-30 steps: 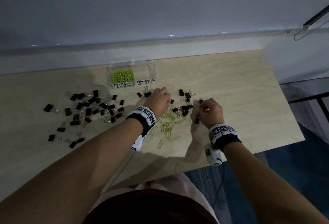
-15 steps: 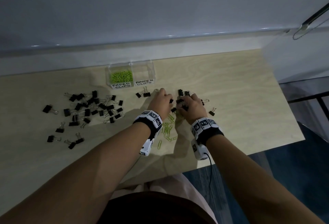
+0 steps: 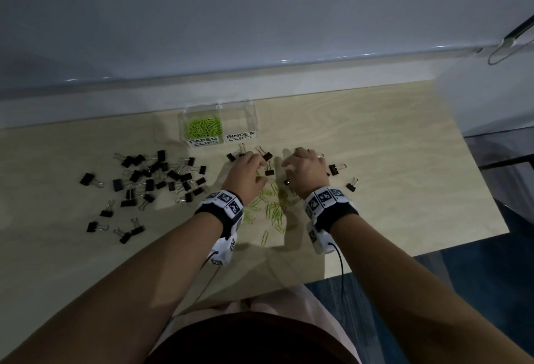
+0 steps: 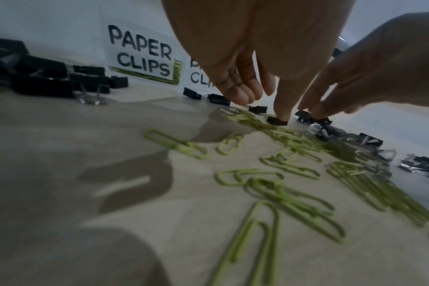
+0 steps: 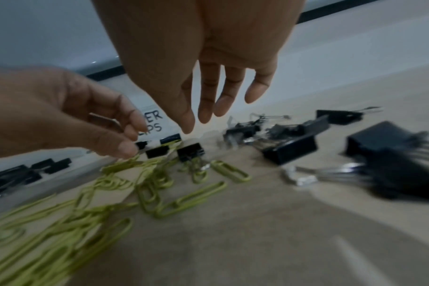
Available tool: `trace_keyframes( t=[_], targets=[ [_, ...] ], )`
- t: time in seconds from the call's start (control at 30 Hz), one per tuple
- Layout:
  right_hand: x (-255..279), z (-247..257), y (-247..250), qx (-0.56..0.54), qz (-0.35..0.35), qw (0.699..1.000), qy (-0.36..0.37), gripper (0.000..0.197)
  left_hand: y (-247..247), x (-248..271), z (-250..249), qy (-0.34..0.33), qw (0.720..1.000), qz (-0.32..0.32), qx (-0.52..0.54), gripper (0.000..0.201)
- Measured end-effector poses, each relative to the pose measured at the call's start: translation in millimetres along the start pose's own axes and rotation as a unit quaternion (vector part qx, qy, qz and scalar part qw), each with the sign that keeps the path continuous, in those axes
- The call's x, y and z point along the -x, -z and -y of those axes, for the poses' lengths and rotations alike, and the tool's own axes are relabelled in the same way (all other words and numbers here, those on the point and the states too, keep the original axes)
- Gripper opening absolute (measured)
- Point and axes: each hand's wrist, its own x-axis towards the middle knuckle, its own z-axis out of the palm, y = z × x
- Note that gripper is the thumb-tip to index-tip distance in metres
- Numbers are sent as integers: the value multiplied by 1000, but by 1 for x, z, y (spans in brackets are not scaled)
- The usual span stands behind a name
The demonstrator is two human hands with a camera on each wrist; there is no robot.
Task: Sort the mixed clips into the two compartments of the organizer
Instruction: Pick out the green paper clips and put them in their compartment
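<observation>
A clear organizer (image 3: 254, 116) stands at the back. Its left compartment, labelled PAPER CLIPS, holds green paper clips (image 3: 203, 128). The BINDER CLIPS compartment (image 3: 239, 122) looks empty. Loose green paper clips (image 3: 273, 207) lie between my wrists. My left hand (image 3: 261, 173) hovers low with loosely bent fingers, and its thumb tip (image 4: 282, 114) touches a small black binder clip (image 4: 276, 121). My right hand (image 3: 289, 170) is beside it, fingers (image 5: 206, 112) spread and straight above several binder clips (image 5: 191, 152), holding nothing.
A large scatter of black binder clips (image 3: 156, 178) covers the table's left side. Two more binder clips (image 3: 335, 168) lie right of my right hand. The wooden table (image 3: 404, 161) ends at a near edge by my body, and a wall ledge runs behind the organizer.
My right hand moved from the near right up to the binder clips beside my left hand, and its curled fingers have spread. My left hand has barely shifted.
</observation>
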Motion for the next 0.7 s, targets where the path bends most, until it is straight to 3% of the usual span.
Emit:
trace_keyframes(
  t=[0.17,0.37,0.57,0.63,0.7],
  targets=[
    [-21,15,0,35,81,996,-8,25,-8,-10,-20,41,997,21,-60,30],
    [-32,20,6,56,115,992,12,20,-6,-19,-32,69,994,24,-76,20],
    [-24,-9,13,-11,39,997,-66,16,9,-7,-9,32,999,36,-19,25],
    [-13,-25,17,-45,2,997,-67,13,21,-6,-4,15,999,15,-24,22],
    [4,-33,17,-65,16,997,-40,6,30,-14,-4,6,999,-11,-39,20]
  ],
)
